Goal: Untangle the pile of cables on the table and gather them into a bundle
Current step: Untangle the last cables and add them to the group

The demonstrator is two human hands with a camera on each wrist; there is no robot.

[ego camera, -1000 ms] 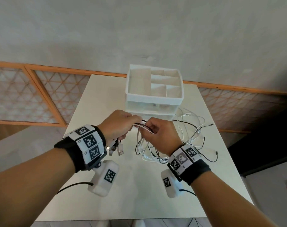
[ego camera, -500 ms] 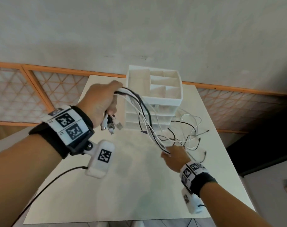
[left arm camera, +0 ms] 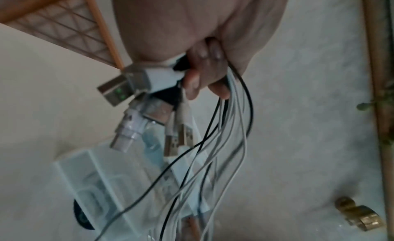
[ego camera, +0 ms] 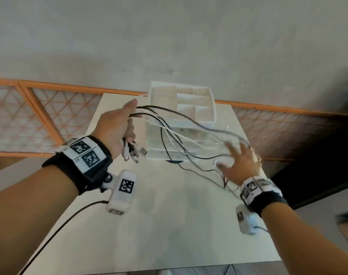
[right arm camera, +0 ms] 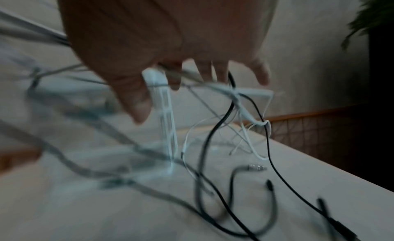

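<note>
Gripping a bunch of thin black and white cables (ego camera: pixel 169 124) in its curled fingers, the left hand (ego camera: pixel 117 126) is raised above the left side of the white rectangular table (ego camera: pixel 169 225). Metal-tipped USB plugs (ego camera: pixel 132 153) of those cables hang in a cluster just under the fist; in the left wrist view the plugs (left arm camera: pixel 136 113) splay out beside the fingertips (left arm camera: pixel 198 79) while the strands (left arm camera: pixel 224 135) drop away below the hand (left arm camera: pixel 192 25). From the fist the cables sweep to the right, passing in front of the white plastic desk organiser with open compartments on top and drawers below (ego camera: pixel 191 108), which stands at the far middle of the table. A small dark round object (ego camera: pixel 174 161), too hidden to identify, peeks out at the organiser's front base. Further right, the strands sag toward the tabletop and run under the right hand (ego camera: pixel 238 165), which is spread wide with fingers apart and blurred; it holds nothing that can be made out. In the right wrist view the splayed fingers (right arm camera: pixel 221 72) hover among loose strands, and the free ends of the cables (right arm camera: pixel 245 160) lie scattered on the table near its right edge. An orange-framed lattice panel (ego camera: pixel 50 116) runs along the wall behind.
</note>
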